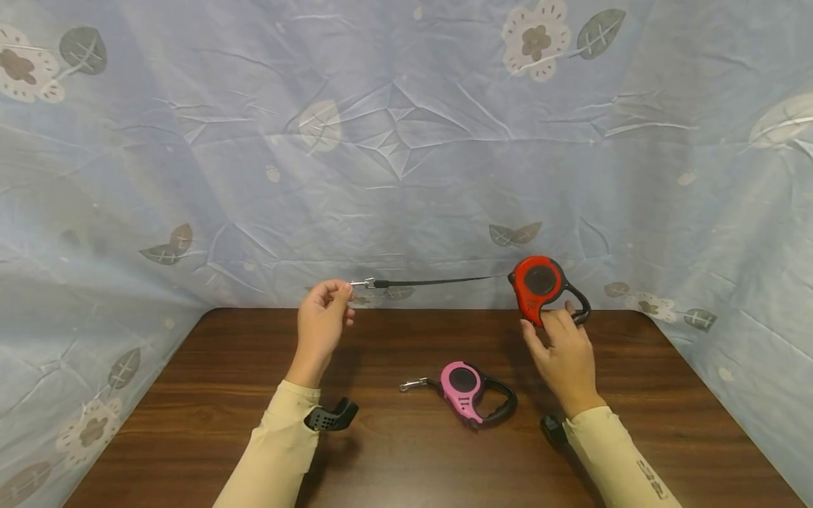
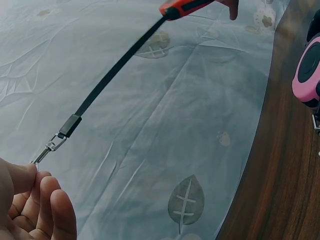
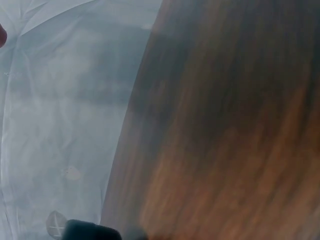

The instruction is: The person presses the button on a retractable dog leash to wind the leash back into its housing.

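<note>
My right hand (image 1: 565,356) grips the handle of a red and black retractable dog leash (image 1: 528,279), lifted above the table's back edge. From its left end a black strap (image 1: 438,282) runs out nearly level and taut. The left hand (image 1: 322,314) pinches the metal clip (image 1: 367,283) at the strap's end between thumb and forefinger. In the left wrist view the clip (image 2: 51,145) shows beyond the thumb, with its far tip hidden. Only a fingertip (image 3: 2,37) enters the right wrist view at the left edge.
A pink and black retractable leash (image 1: 461,384) lies on the brown wooden table (image 1: 209,395) between the forearms, its metal clip (image 1: 414,384) pointing left. Pale blue flowered cloth (image 1: 406,204) hangs behind the table and at its sides. Each wrist wears a dark device.
</note>
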The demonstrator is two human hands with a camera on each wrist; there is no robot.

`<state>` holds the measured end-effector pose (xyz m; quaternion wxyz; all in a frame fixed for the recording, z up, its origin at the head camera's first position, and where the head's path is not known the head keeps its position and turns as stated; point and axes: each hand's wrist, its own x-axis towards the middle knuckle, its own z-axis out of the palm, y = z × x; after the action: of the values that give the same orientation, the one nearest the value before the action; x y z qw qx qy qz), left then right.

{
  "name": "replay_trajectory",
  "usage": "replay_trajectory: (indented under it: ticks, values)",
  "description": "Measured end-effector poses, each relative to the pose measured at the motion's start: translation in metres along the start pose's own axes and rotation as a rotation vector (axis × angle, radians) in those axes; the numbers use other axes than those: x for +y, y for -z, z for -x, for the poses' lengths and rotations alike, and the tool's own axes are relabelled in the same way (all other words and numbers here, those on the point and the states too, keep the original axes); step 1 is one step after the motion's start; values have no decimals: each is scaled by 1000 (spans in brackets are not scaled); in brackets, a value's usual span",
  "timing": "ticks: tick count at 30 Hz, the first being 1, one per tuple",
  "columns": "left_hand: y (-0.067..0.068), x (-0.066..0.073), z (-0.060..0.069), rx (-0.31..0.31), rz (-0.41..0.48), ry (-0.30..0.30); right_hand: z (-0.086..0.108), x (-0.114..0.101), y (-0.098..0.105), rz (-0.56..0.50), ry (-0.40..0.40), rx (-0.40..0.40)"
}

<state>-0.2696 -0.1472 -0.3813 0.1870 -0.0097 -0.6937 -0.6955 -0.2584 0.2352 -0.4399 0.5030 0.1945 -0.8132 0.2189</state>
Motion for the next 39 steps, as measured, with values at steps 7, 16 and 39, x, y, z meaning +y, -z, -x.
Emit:
replay_trajectory:
  ticks: [7, 16, 39]
  values:
    - [-1, 1, 0, -7, 0, 4, 0, 0, 0, 7, -8, -15]
    - [1, 0, -1, -1, -2, 10, -2, 1, 0, 14, 44, 91]
    - [-7, 2, 6, -71, -73, -28, 1, -4, 2, 22, -64, -41]
